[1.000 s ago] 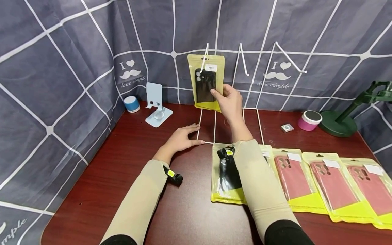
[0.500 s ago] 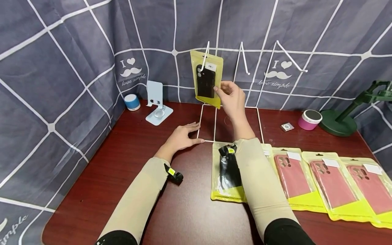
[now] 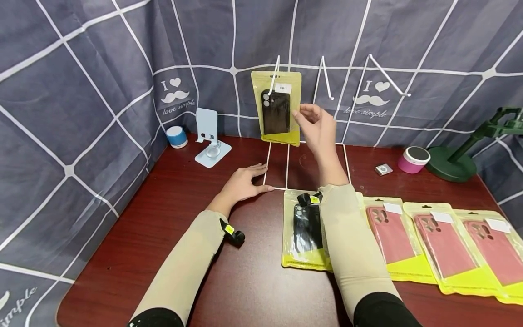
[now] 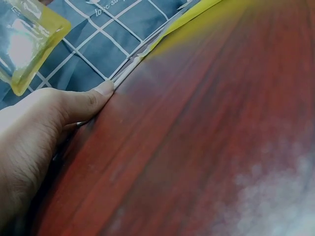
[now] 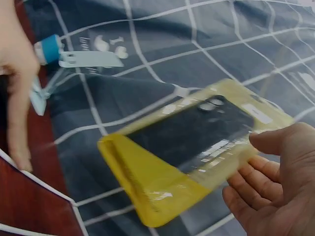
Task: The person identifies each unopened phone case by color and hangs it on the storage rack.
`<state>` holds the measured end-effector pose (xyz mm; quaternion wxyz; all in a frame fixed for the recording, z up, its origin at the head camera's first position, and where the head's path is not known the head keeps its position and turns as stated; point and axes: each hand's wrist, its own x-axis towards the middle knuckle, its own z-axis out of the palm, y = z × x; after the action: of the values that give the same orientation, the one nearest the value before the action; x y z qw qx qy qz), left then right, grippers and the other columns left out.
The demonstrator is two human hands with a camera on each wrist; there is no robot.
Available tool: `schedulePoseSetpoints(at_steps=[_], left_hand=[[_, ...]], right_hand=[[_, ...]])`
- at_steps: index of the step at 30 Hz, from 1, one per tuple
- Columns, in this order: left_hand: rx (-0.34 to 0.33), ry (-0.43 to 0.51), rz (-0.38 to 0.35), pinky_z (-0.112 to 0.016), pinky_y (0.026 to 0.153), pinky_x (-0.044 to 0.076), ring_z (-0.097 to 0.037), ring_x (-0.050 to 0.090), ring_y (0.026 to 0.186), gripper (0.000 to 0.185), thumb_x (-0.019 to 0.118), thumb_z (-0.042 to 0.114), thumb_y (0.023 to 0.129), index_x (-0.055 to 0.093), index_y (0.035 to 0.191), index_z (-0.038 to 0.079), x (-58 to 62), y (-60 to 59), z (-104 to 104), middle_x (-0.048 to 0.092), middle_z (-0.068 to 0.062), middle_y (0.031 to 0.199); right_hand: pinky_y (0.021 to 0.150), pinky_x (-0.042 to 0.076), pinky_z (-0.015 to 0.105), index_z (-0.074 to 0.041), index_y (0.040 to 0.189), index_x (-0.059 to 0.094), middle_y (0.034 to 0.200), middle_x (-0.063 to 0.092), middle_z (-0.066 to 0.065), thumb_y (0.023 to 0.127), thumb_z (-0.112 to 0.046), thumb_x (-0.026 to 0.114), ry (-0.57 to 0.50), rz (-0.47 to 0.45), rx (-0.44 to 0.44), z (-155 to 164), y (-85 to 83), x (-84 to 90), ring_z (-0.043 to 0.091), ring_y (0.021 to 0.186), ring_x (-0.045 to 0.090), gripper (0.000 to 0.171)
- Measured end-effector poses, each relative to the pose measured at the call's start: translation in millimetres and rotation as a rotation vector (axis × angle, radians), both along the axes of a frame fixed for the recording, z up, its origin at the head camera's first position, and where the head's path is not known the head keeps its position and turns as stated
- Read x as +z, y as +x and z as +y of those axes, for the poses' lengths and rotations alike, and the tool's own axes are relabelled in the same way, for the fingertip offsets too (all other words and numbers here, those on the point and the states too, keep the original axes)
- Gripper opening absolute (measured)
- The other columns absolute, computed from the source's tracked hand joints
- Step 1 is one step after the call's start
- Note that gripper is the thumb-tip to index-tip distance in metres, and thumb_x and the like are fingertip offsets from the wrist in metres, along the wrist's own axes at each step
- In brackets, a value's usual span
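A yellow-edged clear pouch with a black phone case (image 3: 276,109) hangs from the left arm of a white wire rack (image 3: 273,75), its hole at the wire. My right hand (image 3: 320,129) is at the pouch's right edge. In the right wrist view its thumb (image 5: 270,141) overlaps the pouch front, while the bent fingers lie apart from the thumb beside the edge. My left hand (image 3: 243,184) rests at the left front corner of the rack's base, fingers extended; in the left wrist view the thumb (image 4: 91,101) touches the white wire.
Several pouches lie on the table: one with a black case (image 3: 307,229), others with pink cases (image 3: 392,236). A blue phone stand (image 3: 207,129) and blue speaker (image 3: 176,137) stand left. A pink speaker (image 3: 412,161) and green stand (image 3: 451,165) are right. Two other rack arms (image 3: 327,81) stick out.
The pouch tilted on the rack arm, then came back facing front. My right hand has shifted right, its thumb moving from the case to the pouch's edge. The left hand stays put.
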<state>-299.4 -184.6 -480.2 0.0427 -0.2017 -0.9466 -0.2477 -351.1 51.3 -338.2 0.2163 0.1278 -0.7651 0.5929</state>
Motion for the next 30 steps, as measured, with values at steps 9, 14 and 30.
schedulePoseSetpoints(at_steps=[9,14,30], left_hand=[[0.001,-0.002,-0.009,-0.04,0.116,0.033,-0.017,0.039,0.144,0.084,0.068,0.07,0.083,0.053,0.148,0.018,1.5,1.3,3.7,0.05,0.002,0.151],[-0.011,0.011,-0.021,-0.039,0.117,0.032,-0.019,0.04,0.144,0.086,0.067,0.071,0.082,0.054,0.147,0.017,2.3,-0.6,0.3,0.05,0.001,0.151],[-0.028,0.025,-0.084,-0.042,0.119,0.028,-0.02,0.034,0.147,0.087,0.066,0.071,0.083,0.049,0.151,0.018,2.9,0.5,-2.8,0.044,0.001,0.155]], right_hand=[[0.082,0.054,0.023,-0.007,0.105,0.076,0.094,0.076,-0.002,0.086,-0.028,0.082,-0.235,0.023,0.041,29.5,21.5,17.8,0.011,0.088,0.07,0.029],[0.084,0.054,0.025,0.0,0.105,0.075,0.097,0.076,0.006,0.082,-0.017,0.086,-0.347,0.065,0.14,32.7,42.1,20.4,0.018,0.091,0.071,0.031],[0.075,0.054,0.027,-0.015,0.109,0.075,0.101,0.075,-0.003,0.087,-0.03,0.081,0.294,-0.025,0.331,76.9,79.0,-40.9,0.012,0.09,0.07,0.028]])
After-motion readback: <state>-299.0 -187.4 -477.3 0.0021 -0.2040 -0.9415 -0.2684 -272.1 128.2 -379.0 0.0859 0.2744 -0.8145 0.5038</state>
